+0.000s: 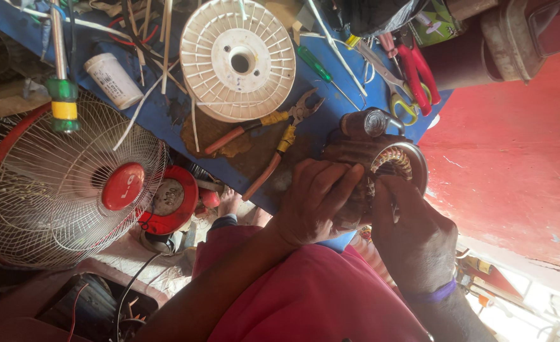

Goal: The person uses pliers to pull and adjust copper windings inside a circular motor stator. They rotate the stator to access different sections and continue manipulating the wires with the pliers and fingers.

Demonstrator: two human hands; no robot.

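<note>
Both hands around motor stator

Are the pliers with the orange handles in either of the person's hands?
No. The pliers lie on the blue table beside the white spool, while the left hand and right hand grip the motor stator.

The blue counter is worn, with a brown scuffed patch near its middle. On it lie a white plastic spool, pliers with orange handles just beside the spool, a green-handled screwdriver, a white tube-shaped container, and scissors with yellow handles beside red-handled cutters near the far corner. A rusty motor stator rests at the counter's near edge.
</note>
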